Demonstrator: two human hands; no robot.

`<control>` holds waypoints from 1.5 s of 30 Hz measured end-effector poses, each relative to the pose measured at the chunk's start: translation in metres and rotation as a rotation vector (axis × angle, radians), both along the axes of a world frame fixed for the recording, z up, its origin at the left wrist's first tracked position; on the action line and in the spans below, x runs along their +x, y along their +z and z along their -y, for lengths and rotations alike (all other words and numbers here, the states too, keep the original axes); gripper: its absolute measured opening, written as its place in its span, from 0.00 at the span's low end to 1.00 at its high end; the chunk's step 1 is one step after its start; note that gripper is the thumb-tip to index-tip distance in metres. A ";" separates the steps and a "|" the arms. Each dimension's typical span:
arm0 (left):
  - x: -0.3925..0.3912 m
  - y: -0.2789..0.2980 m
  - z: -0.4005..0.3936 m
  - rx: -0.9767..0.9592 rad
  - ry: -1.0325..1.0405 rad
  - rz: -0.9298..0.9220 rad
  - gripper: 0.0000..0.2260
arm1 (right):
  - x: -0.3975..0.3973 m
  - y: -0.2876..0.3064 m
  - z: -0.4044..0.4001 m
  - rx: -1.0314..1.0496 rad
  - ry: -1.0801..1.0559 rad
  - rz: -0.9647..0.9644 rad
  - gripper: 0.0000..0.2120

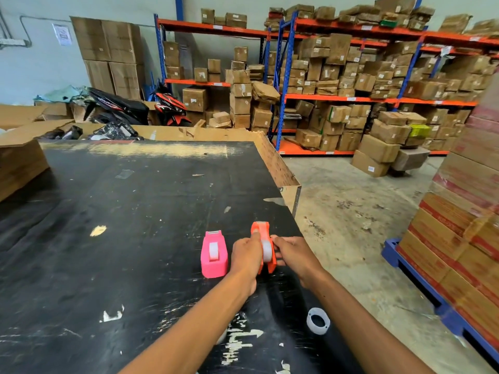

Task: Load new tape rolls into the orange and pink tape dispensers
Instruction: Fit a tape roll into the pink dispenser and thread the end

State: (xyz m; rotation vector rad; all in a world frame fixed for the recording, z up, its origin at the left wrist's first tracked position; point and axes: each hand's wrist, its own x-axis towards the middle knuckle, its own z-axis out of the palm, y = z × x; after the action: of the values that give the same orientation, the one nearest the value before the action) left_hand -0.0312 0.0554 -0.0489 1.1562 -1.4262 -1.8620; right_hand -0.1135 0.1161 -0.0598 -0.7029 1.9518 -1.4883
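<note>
Both bare forearms reach forward from the lower edge of view, converging on the orange dispenser (264,247).

Left hand (246,257): on the dispenser's left side, back of hand up, fingers curled around its flank, thumb lying along the upper left edge toward the far end. Wrist roughly straight with the forearm.

Right hand (290,252): on the dispenser's right side, fingers bent inward and pressed against the near right flank; fingertips partly hidden. Wrist angled slightly inward.

Hands sit opposite each other, the dispenser clamped between them.
</note>
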 end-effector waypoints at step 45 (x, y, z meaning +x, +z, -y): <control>0.113 -0.036 0.101 -0.860 -0.429 0.429 0.27 | 0.090 0.023 0.087 0.517 0.142 -0.964 0.15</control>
State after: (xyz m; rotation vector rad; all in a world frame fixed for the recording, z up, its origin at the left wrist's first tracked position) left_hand 0.0821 -0.0455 -0.0854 0.8478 -2.5204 -0.9881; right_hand -0.0233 0.0290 -0.0369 -1.4264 2.7248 -0.4832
